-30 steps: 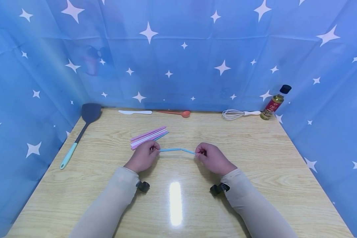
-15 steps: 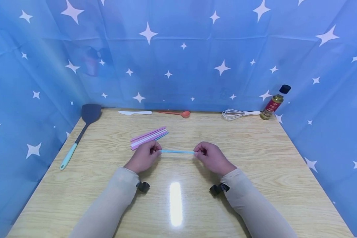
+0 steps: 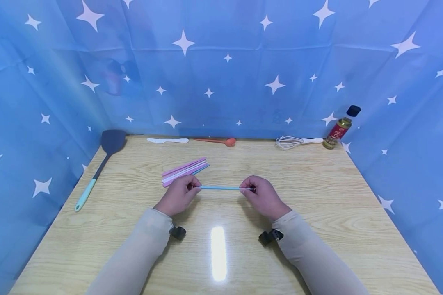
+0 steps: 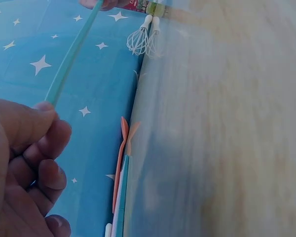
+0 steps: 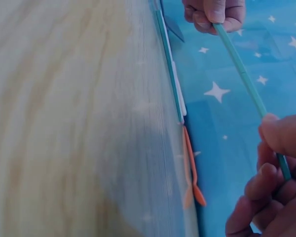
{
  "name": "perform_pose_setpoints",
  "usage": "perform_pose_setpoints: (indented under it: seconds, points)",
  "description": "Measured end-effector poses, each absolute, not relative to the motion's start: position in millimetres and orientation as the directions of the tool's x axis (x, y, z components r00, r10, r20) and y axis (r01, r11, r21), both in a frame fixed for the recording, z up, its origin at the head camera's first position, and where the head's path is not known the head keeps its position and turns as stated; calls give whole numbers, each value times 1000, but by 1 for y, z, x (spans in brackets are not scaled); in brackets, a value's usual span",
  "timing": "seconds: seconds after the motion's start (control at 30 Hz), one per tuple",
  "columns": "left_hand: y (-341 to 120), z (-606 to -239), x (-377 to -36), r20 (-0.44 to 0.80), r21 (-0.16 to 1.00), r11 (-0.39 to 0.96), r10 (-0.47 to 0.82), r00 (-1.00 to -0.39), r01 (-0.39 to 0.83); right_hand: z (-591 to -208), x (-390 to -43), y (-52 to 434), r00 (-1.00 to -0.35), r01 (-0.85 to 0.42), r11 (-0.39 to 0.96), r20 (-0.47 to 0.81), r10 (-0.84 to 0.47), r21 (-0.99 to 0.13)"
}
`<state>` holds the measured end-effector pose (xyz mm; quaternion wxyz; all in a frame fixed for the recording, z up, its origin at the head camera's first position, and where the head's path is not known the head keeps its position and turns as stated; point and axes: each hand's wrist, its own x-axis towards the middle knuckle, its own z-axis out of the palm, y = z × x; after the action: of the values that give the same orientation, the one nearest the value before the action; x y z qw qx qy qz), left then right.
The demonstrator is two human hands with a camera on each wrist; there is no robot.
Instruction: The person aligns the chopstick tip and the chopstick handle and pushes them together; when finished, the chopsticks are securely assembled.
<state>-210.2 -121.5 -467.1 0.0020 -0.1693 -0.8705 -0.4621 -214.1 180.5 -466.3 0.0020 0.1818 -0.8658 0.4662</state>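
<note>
A thin blue drinking straw point(image 3: 220, 188) is stretched straight and level between both hands above the table. My left hand point(image 3: 178, 195) pinches its left end between thumb and forefinger. My right hand point(image 3: 263, 196) pinches it near the other end, and a short tip pokes out behind those fingers. A faint seam crosses the straw point(image 5: 244, 73) in the right wrist view. In the left wrist view, the straw point(image 4: 74, 52) slopes up from the left thumb to the other hand. Several pink, white and blue straws point(image 3: 184, 170) lie just beyond my left hand.
A dark spatula point(image 3: 112, 141) with a mint handle lies along the left edge. By the back curtain are a white knife point(image 3: 167, 140), an orange spoon point(image 3: 229, 142), a whisk point(image 3: 289, 142) and an oil bottle point(image 3: 337, 132) at right. The table point(image 3: 317, 184) is wood.
One second ago two blue straw lengths met at a slight angle between the hands; now they form one straight line. My right hand has shifted slightly left, with the tip now protruding behind its fingers.
</note>
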Motion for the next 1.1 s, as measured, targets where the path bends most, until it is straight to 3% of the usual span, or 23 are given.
perform_pose_setpoints:
  seconds: [0.27, 0.47, 0.77, 1.1]
  points:
    - [-126, -467, -212, 145, 798, 525, 310, -940, 296, -461, -212, 180, -939, -292, 506, 141, -315, -811]
    - [-144, -470, -220, 125, 774, 586, 234, -964, 242, -462, -215, 181, -950, -212, 502, 56, -308, -838]
    - [-166, -471, -227, 34, 618, 780, 102, -994, 102, -465, -218, 183, -951, -174, 493, 16, -308, -852]
    - [-178, -470, -229, -69, 516, 857, 54, -996, 11, -467, -219, 184, -953, -155, 477, 3, -304, -865]
